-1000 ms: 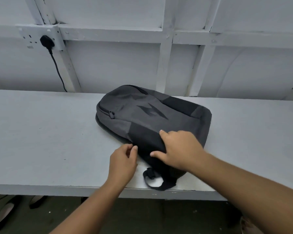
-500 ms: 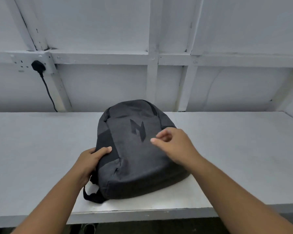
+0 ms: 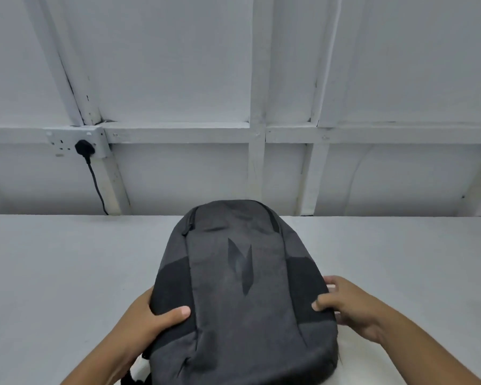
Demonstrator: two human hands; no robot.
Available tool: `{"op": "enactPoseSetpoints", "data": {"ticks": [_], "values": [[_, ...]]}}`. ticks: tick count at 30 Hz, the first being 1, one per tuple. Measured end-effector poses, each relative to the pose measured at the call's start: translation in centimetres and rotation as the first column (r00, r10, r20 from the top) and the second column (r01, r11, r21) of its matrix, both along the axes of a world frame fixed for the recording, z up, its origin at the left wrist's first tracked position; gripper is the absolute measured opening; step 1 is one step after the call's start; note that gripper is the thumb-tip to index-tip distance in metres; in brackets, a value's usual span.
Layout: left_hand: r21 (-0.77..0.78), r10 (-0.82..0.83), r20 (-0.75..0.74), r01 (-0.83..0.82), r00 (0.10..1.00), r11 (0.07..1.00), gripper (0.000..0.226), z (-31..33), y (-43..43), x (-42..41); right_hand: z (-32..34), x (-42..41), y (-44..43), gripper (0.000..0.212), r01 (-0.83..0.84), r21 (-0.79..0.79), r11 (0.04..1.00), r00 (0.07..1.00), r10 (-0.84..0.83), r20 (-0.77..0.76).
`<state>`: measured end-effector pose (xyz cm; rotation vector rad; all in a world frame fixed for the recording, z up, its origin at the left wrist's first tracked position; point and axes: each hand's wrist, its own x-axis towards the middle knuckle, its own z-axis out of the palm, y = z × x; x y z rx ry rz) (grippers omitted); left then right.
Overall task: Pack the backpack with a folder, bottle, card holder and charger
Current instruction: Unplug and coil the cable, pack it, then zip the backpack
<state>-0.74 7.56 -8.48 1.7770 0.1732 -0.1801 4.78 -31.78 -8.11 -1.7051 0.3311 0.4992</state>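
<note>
A dark grey backpack (image 3: 239, 287) with black side panels and a dark logo lies face up on the white table (image 3: 67, 273), its top pointing away from me and its zips closed. My left hand (image 3: 147, 323) grips its left side, thumb on top. My right hand (image 3: 345, 304) grips its right side, thumb on the front panel and fingers curled behind the edge. No folder, bottle, card holder or charger is in view.
A white panelled wall stands behind the table. A wall socket (image 3: 75, 143) at the left holds a black plug (image 3: 82, 148), whose cable (image 3: 97, 187) drops behind the table's back edge. A black strap (image 3: 131, 377) pokes out under the backpack's near left corner.
The backpack has been turned from lying slantwise to straight, top away from me, and pulled closer. My right hand moved from above the front panel to the right side, and both hands now hold it.
</note>
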Motion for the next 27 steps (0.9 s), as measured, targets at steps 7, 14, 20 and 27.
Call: {"op": "enactPoseSetpoints", "data": {"ticks": [7,14,20,27], "values": [[0.094,-0.023,0.203,0.004,0.979,0.996,0.090,1.2,-3.0,0.5,1.9,-1.7,-3.6,0.069,-0.012,0.066,0.998,0.973,-0.003,0.230],[0.087,-0.041,0.354,0.010,0.934,0.996,0.088,3.4,-7.2,9.7,2.3,5.3,-7.3,0.067,0.158,0.074,0.985,0.870,-0.175,0.462],[0.160,-0.087,0.394,0.025,0.915,0.987,0.086,2.8,-10.7,20.3,0.4,14.6,-9.4,0.072,0.199,0.060,0.978,0.830,-0.201,0.521],[0.274,-0.033,0.438,-0.099,0.898,0.957,0.086,1.6,-11.7,25.2,-0.4,19.8,-8.1,0.067,0.215,-0.005,0.977,0.778,-0.169,0.605]]}}
